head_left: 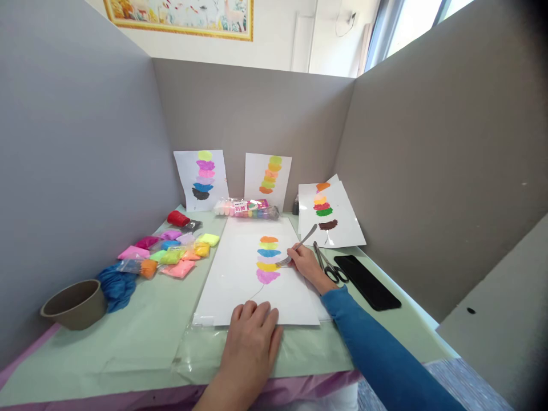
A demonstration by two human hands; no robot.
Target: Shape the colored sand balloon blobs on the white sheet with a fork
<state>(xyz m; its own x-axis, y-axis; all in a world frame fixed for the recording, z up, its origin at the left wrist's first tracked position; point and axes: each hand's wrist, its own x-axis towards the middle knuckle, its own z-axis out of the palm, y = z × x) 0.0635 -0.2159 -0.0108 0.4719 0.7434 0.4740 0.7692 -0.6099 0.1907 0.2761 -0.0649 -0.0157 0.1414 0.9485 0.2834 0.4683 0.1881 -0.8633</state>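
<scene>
A white sheet of paper (231,251) lies on the table before me, bearing a stack of coloured patches: orange, yellow-green, blue, pale lilac, yellow and purple (268,277). A thin line runs down from the lowest patch. My right hand (305,261) grips a metal fork (308,233), its handle pointing up and its tines at the right edge of the yellow patch. Flat over the sheet's near edge rests my left hand (252,337), fingers stretched out and holding nothing.
Packets of coloured clay (177,255) lie at left, near a blue cloth (117,285) and a brown bowl (76,305). Scissors (329,267) and a black phone (367,282) lie at right. A bagged clay set (247,209) and painted sheets (268,177) stand behind; grey panels (257,108) surround the table.
</scene>
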